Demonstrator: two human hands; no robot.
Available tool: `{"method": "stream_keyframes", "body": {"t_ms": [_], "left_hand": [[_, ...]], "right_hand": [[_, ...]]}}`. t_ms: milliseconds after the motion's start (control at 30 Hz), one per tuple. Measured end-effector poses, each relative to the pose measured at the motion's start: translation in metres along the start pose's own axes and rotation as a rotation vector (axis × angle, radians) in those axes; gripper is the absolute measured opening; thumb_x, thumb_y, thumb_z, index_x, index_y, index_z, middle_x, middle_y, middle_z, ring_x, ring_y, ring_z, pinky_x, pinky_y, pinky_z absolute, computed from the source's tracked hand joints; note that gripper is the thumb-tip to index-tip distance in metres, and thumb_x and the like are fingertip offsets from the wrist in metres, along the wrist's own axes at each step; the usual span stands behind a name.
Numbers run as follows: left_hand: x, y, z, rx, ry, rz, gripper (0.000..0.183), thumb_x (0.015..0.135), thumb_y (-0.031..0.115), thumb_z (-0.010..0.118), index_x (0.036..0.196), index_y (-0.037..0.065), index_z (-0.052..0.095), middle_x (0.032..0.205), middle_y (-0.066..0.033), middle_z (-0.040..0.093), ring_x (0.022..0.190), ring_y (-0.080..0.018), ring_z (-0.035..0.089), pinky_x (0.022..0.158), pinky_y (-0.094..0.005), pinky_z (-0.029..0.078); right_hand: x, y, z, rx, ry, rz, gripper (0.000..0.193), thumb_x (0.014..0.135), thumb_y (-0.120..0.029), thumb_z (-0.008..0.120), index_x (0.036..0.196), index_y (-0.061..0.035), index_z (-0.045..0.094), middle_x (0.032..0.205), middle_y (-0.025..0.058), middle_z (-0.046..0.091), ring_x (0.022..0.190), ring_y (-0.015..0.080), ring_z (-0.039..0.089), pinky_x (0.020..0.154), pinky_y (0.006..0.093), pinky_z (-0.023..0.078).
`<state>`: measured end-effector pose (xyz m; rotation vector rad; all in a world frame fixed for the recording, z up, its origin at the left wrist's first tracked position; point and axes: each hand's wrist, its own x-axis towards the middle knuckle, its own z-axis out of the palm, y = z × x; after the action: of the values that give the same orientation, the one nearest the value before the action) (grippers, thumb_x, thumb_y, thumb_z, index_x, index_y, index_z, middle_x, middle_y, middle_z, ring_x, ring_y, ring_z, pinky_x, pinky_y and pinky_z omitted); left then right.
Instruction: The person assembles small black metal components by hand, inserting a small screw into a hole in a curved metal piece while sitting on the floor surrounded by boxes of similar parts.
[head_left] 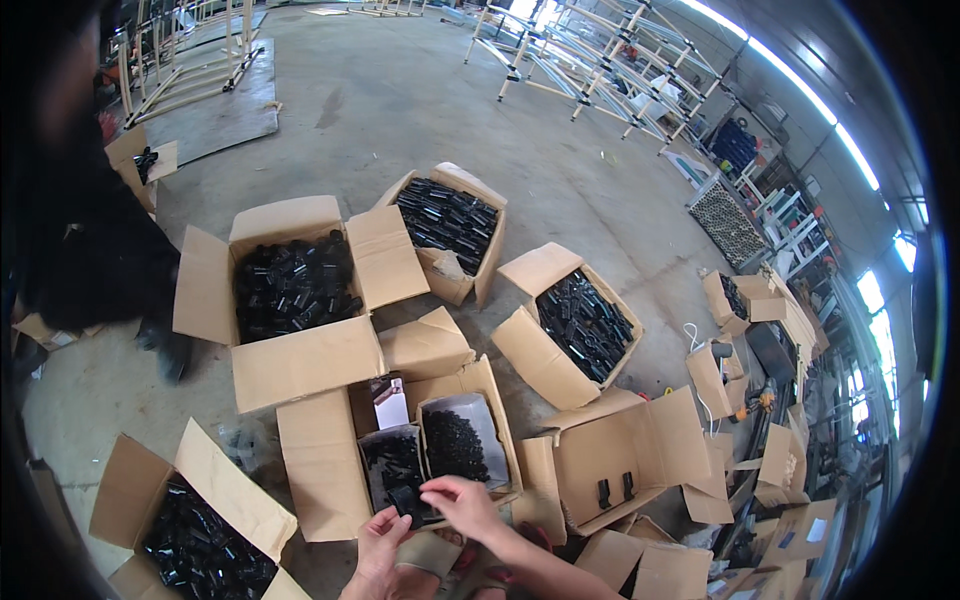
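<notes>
In front of me, low in the view, my left hand (380,545) pinches a black fitting (404,500) between thumb and fingers. My right hand (466,507) comes in from the right, its thumb and fingertips pressed together at the fitting's upper right side; what they pinch is too small to make out. Both hands are over the near edge of an open cardboard box (320,470). Inside it, one grey tray holds small black pieces (393,456) and another holds a heap of tiny dark pieces (460,445). A printed card (390,402) stands behind the trays.
Around me stand open boxes of black fittings (295,285), (447,215), (585,325), (208,540). One box on the right (610,450) holds two black fittings (616,490). A person in dark clothes (90,230) stands at left. Pipe frames (600,70) stand farther back.
</notes>
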<state>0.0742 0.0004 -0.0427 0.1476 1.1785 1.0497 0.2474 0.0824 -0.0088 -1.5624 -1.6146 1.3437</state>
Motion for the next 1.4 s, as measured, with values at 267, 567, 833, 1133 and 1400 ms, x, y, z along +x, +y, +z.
{"method": "stream_keyframes", "body": {"t_ms": [267, 567, 833, 1133, 1400], "left_hand": [[0.004, -0.003, -0.004, 0.085, 0.019, 0.068, 0.018, 0.094, 0.004, 0.073, 0.111, 0.001, 0.068, 0.093, 0.0, 0.067, 0.084, -0.0103, 0.067, 0.077, -0.0293, 0.061], [0.02, -0.016, -0.004, 0.218, -0.089, 0.145, 0.01, 0.098, 0.009, 0.067, 0.107, 0.004, 0.069, 0.095, 0.0012, 0.068, 0.085, -0.009, 0.066, 0.073, -0.0252, 0.057], [0.008, -0.002, 0.0, 0.119, -0.11, 0.053, 0.033, 0.101, 0.012, 0.068, 0.13, -0.003, 0.062, 0.115, -0.0098, 0.069, 0.101, -0.0173, 0.067, 0.085, -0.0286, 0.057], [0.003, 0.005, 0.008, 0.272, -0.075, 0.09, 0.034, 0.102, 0.016, 0.067, 0.13, -0.004, 0.063, 0.116, -0.01, 0.069, 0.099, -0.0173, 0.067, 0.082, -0.029, 0.056], [0.004, 0.001, 0.003, 0.157, -0.037, 0.026, 0.034, 0.101, 0.008, 0.066, 0.132, -0.006, 0.06, 0.121, -0.0148, 0.068, 0.103, -0.0217, 0.068, 0.088, -0.0321, 0.06]], "right_hand": [[-0.021, -0.025, 0.018, -0.12, 0.072, -0.143, 0.021, 0.099, -0.014, 0.065, 0.116, -0.0019, 0.066, 0.106, 0.0162, 0.073, 0.095, 0.0343, 0.072, 0.079, 0.0407, 0.057], [-0.032, 0.005, 0.03, -0.296, 0.17, -0.267, 0.019, 0.097, -0.018, 0.067, 0.108, -0.0027, 0.065, 0.103, 0.0138, 0.066, 0.097, 0.0355, 0.066, 0.083, 0.0421, 0.055], [-0.033, 0.018, 0.05, -0.138, 0.182, -0.295, 0.018, 0.099, -0.014, 0.06, 0.109, -0.0005, 0.065, 0.104, 0.0146, 0.063, 0.101, 0.0338, 0.063, 0.087, 0.0407, 0.052], [-0.035, 0.015, 0.047, -0.042, 0.205, -0.234, 0.019, 0.098, -0.017, 0.064, 0.103, -0.0003, 0.069, 0.101, 0.0144, 0.061, 0.1, 0.0332, 0.06, 0.088, 0.0406, 0.05], [-0.036, 0.021, 0.048, -0.073, 0.24, -0.25, 0.021, 0.099, -0.018, 0.063, 0.108, -0.0001, 0.069, 0.1, 0.0142, 0.062, 0.1, 0.0326, 0.062, 0.087, 0.0408, 0.05]]}}
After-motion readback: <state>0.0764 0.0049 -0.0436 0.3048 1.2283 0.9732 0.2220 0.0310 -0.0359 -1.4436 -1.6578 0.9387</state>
